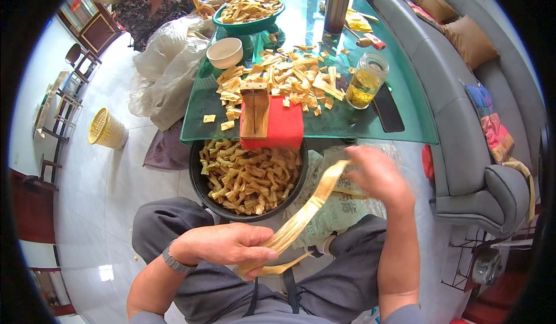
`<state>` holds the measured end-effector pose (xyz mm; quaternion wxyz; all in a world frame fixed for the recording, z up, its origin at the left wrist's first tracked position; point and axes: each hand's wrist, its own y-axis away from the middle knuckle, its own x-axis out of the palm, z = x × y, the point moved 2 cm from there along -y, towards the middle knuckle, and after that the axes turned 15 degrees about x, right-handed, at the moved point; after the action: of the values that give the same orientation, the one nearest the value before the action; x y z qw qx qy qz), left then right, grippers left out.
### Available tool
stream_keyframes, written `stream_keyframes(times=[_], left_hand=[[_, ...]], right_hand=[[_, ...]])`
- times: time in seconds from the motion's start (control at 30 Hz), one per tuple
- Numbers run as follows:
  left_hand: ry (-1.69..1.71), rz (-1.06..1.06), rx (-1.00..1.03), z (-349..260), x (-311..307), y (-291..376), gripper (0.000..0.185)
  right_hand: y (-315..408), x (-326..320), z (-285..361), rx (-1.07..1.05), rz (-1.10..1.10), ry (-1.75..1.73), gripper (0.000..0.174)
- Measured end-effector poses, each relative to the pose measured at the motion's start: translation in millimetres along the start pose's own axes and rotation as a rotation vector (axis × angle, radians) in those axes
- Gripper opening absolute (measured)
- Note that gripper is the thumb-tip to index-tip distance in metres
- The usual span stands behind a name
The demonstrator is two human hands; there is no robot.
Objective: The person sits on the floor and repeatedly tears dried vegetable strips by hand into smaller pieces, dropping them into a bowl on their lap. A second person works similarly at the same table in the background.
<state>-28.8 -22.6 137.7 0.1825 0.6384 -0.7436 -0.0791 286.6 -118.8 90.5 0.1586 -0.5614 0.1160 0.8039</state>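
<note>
My left hand (pixel 234 243), with a grey woven watch band on its wrist, grips one end of a long, flat, yellow-tan dried plant strip (pixel 306 211). A loose end of strip hangs below that hand, over my lap. The strip slants up to my right hand (pixel 378 172), whose fingers are blurred and closed around its far end. Left of that hand, a round black basin (pixel 193 172) on the floor holds many knotted tan pieces (pixel 247 176). Above the basin, a wooden block with a narrow lengthwise slot (pixel 255 111) lies on a red cloth (pixel 286 124) at the table's edge.
Cut strip pieces (pixel 295 74) litter the glass table (pixel 347 128). On it stand a white bowl (pixel 225 53), a glass jar (pixel 367 81), a steel flask (pixel 337 7), a phone (pixel 388 109) and a filled green basin (pixel 249 28). A person (pixel 147 7) sits far left. A grey sofa (pixel 434 94) flanks the right.
</note>
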Motion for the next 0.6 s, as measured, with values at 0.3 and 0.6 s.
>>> stream_keyframes(times=[0.3,0.6], left_hand=[[0.128,-0.154,0.027,-7.3,-5.2,-34.5,0.034],[0.190,-0.226,0.133,-25.2,-42.0,-41.6,0.037]], right_hand=[[7.6,16.1,92.1,-0.388,0.550,-0.442,0.048],[-4.3,-6.3,89.8,-0.238,0.773,-0.790,0.065]])
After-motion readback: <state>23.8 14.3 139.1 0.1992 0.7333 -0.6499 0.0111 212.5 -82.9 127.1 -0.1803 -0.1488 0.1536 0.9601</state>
